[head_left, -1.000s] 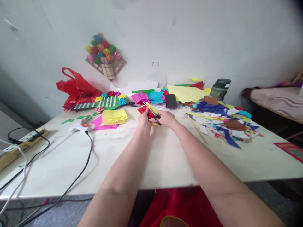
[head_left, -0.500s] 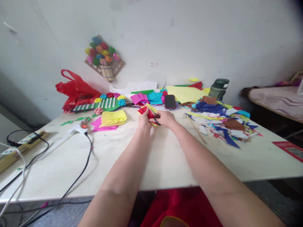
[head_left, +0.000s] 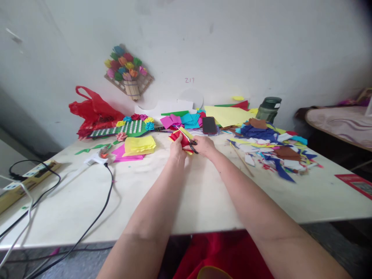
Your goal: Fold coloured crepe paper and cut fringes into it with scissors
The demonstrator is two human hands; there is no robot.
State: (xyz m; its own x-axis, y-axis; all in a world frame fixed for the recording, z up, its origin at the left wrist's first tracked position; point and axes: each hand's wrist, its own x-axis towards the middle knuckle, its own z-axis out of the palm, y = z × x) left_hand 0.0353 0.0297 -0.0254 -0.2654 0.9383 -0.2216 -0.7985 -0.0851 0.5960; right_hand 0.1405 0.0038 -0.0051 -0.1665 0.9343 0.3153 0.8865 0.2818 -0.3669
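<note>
Near the middle of the table, my left hand (head_left: 177, 149) is closed on a small stack of red and yellow paper (head_left: 179, 139). My right hand (head_left: 204, 146) grips a pair of scissors (head_left: 192, 144) by its dark handles. The blades point up and to the left, lying across the paper. Whether they are cutting into it is too small to tell. Just behind my hands lie a dark phone (head_left: 209, 125) and pieces of pink paper (head_left: 171, 121) and blue paper (head_left: 190, 120).
Yellow paper squares (head_left: 140, 145) lie to the left, near a glue gun (head_left: 99, 155) with a black cord. A heap of paper scraps (head_left: 273, 143) and a thin stick (head_left: 241, 159) lie right. Behind stand a red plastic bag (head_left: 94, 108) and a green bottle (head_left: 267, 109).
Almost nothing differs. The scissors' blades look slightly closer together, while both hands stay in the same place with the paper.
</note>
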